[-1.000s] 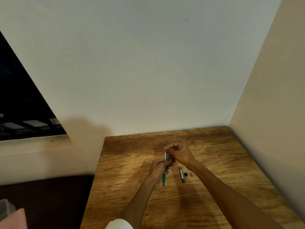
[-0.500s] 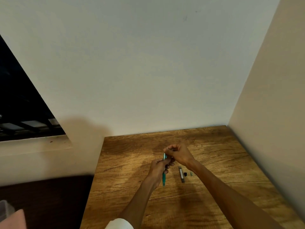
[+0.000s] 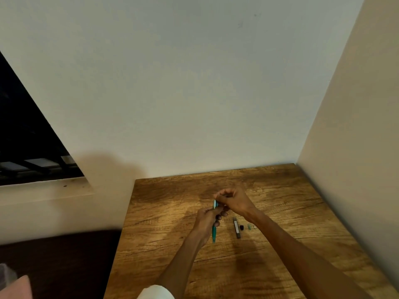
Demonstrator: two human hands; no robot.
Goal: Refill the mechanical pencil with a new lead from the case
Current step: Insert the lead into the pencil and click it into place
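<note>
The teal mechanical pencil [image 3: 214,228] stands near upright above the counter [image 3: 280,212], the left hand [image 3: 208,217] clasped round its barrel. Little has changed over the last second: the right hand [image 3: 234,200] stays pinched at its open top, probably still feeding lead. The lead case [image 3: 236,227] lies beside them.

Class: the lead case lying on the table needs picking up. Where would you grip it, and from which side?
Pinch the lead case across its narrow width at mid-length, coming from above. It lies flat on the table, a slim bar, long sides clear; the black cap sits just right.
</note>
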